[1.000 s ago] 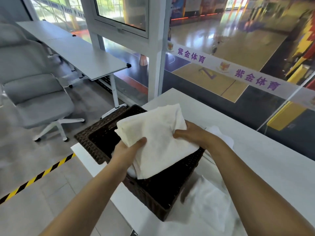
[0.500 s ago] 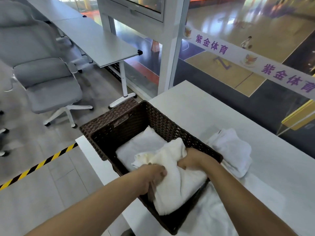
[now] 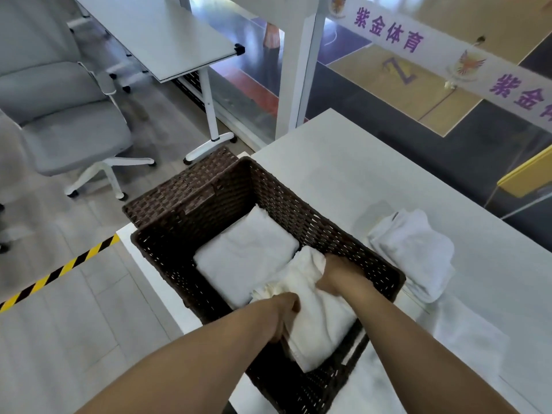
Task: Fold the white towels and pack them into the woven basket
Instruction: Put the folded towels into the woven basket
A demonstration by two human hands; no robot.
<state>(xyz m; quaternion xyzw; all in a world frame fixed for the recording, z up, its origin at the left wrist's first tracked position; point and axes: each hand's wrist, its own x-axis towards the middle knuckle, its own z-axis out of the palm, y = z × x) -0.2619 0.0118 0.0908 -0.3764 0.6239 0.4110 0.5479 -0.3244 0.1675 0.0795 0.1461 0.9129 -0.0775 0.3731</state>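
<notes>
A dark brown woven basket (image 3: pixel 301 215) stands at the left end of the white table (image 3: pixel 352 162). Inside it, a folded white towel (image 3: pixel 245 258) lies flat in the far half. A second folded cream-white towel (image 3: pixel 319 321) sits in the near half, partly over the first. My left hand (image 3: pixel 283 316) grips that second towel at its left edge. My right hand (image 3: pixel 337 276) holds its far right corner against the basket wall. Another folded white towel (image 3: pixel 415 252) rests on the table to the right of the basket.
An unfolded white towel (image 3: pixel 466 345) lies spread on the table near the front right. A grey office chair (image 3: pixel 68 130) and a grey desk (image 3: pixel 167 40) stand on the floor to the left. Yellow-black tape (image 3: pixel 56 271) marks the floor. A glass wall rises behind the table.
The towel was held up above the basket one second ago. Both hands have lowered it into the near half of the basket, and it now lies partly on the towel below.
</notes>
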